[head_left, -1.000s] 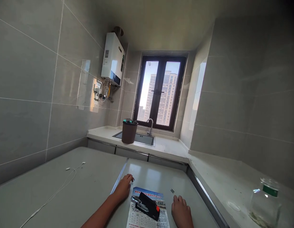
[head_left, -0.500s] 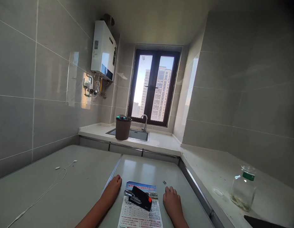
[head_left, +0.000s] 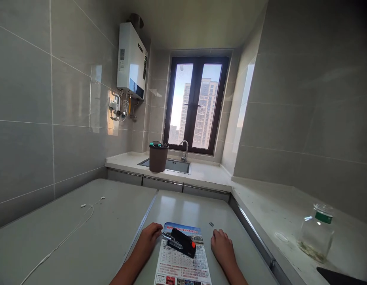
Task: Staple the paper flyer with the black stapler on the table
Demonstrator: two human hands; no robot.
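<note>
A printed sheet of paper with a blue top band lies flat on the grey tabletop. Across its upper part rests a black stapler with a metal nose and a red-orange mark. My left hand is beside the sheet's upper left corner, close to the stapler's nose. Its fingers are curled together; I cannot tell whether they touch the paper. My right hand rests on the tabletop just right of the sheet, loosely closed with nothing visible in it. Two small strips of staples lie beyond its fingers.
On the left a white cable runs over the table. A glass jar with a green label stands on the right counter, near a dark flat object. A brown bin stands by the sink.
My left hand has moved closer to the paper's upper left corner and the stapler's nose. My right hand stays beside the sheet. The whole view has shifted slightly.
</note>
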